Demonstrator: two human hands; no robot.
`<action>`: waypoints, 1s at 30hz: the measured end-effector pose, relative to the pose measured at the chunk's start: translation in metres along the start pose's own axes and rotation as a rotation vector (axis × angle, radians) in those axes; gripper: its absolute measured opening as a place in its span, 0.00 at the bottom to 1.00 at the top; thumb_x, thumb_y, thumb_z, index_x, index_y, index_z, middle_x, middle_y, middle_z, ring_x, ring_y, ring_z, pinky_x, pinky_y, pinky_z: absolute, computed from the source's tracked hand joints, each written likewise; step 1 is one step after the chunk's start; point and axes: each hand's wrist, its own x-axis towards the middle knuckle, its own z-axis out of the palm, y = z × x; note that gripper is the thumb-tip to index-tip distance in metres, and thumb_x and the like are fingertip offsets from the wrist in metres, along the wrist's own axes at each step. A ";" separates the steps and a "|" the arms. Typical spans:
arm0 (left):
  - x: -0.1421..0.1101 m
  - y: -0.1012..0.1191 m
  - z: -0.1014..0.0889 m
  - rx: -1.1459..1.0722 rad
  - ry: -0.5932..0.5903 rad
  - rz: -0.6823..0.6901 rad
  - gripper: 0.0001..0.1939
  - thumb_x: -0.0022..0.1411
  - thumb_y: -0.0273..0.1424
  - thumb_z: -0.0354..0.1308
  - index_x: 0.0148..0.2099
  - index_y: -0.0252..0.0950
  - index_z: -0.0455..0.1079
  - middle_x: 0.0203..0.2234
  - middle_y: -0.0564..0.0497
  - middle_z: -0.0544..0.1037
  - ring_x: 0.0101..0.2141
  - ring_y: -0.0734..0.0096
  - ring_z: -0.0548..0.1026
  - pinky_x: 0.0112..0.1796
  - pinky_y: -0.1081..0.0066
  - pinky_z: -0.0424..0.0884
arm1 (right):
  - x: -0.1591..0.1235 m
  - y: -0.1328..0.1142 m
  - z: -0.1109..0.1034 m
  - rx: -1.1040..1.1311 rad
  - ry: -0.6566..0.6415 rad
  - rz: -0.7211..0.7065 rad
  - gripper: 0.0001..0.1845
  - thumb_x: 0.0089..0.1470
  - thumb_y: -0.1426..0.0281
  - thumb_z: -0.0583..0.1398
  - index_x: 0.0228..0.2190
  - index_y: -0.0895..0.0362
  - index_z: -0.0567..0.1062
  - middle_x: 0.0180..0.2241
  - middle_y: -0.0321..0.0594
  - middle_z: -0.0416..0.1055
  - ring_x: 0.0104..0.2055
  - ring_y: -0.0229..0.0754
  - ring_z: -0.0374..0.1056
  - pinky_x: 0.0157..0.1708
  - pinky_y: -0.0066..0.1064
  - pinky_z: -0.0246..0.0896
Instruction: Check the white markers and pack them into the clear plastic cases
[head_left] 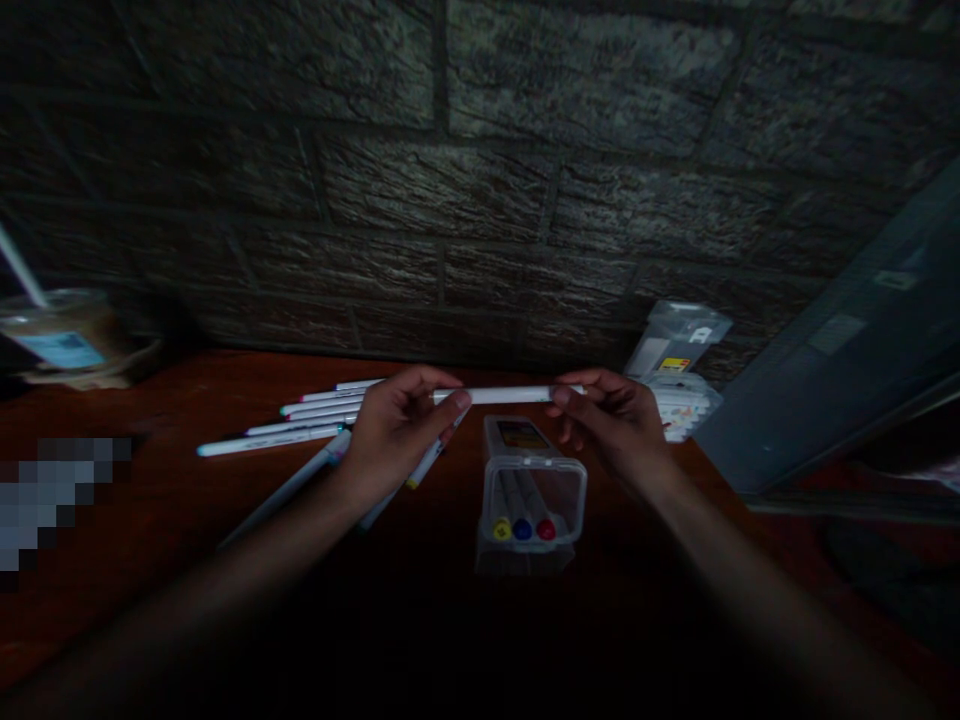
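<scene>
Dark grey rough-faced block wall (495, 90) with recessed joints runs across the far side, behind a reddish-brown wood-look table (172, 400). Far left on it: a clear plastic cup (105, 330) with brownish contents, a pale blue label (64, 349) and a white straw (20, 265) sticking up, sitting in a tan holder, with a pixelated grey-blue patch (45, 500) nearer on the left, can't tell what it is. Right side: a flat grey-blue upright panel (795, 400) with pale rectangular patches, dark reddish floor beyond, details lost in shadow.
</scene>
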 end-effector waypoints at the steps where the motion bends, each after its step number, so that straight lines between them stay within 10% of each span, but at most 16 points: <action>1: -0.001 -0.001 0.001 0.001 -0.004 0.003 0.07 0.60 0.34 0.70 0.38 0.37 0.77 0.19 0.55 0.76 0.19 0.76 0.71 0.20 0.77 0.63 | 0.000 0.001 0.000 -0.011 -0.004 -0.010 0.11 0.49 0.64 0.76 0.33 0.52 0.83 0.25 0.36 0.81 0.18 0.34 0.70 0.15 0.25 0.64; 18: 0.003 0.004 0.000 -0.123 -0.003 -0.013 0.04 0.63 0.30 0.66 0.40 0.36 0.79 0.16 0.57 0.74 0.18 0.77 0.69 0.22 0.76 0.66 | 0.000 0.001 -0.002 0.031 0.004 0.005 0.09 0.53 0.63 0.73 0.34 0.52 0.83 0.27 0.36 0.82 0.19 0.33 0.69 0.15 0.23 0.62; 30: 0.006 -0.001 -0.001 -0.373 0.016 -0.107 0.10 0.68 0.34 0.62 0.47 0.37 0.81 0.35 0.46 0.85 0.20 0.77 0.72 0.22 0.73 0.71 | 0.001 -0.010 0.000 0.082 0.038 0.079 0.14 0.54 0.59 0.70 0.39 0.54 0.85 0.33 0.44 0.85 0.18 0.34 0.68 0.14 0.25 0.59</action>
